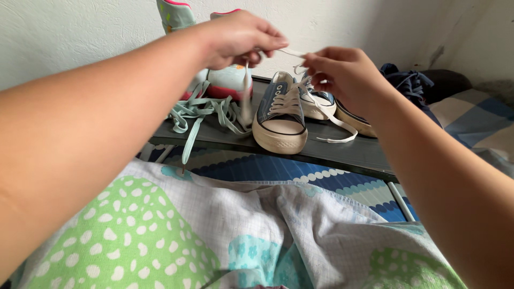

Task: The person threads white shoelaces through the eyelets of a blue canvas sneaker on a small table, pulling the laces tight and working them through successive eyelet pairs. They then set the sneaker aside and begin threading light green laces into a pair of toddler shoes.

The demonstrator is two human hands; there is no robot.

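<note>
We've got both hands up w/ a white lace [292, 53] pinched taut between them: left hand [238, 37], right hand [342, 72]. It runs down to the blue sneaker [279, 115] on the desk [342, 152]; the eyelets look mostly threaded, ends not yet tied.

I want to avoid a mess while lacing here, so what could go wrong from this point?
The white lace is stretched between the left hand and right hand; a hard pull might tip or drag the blue sneaker, which sits near the dark tray's front edge. The loose pale green laces lie close by, one trailing over that edge, and might tangle with the white one.
</note>
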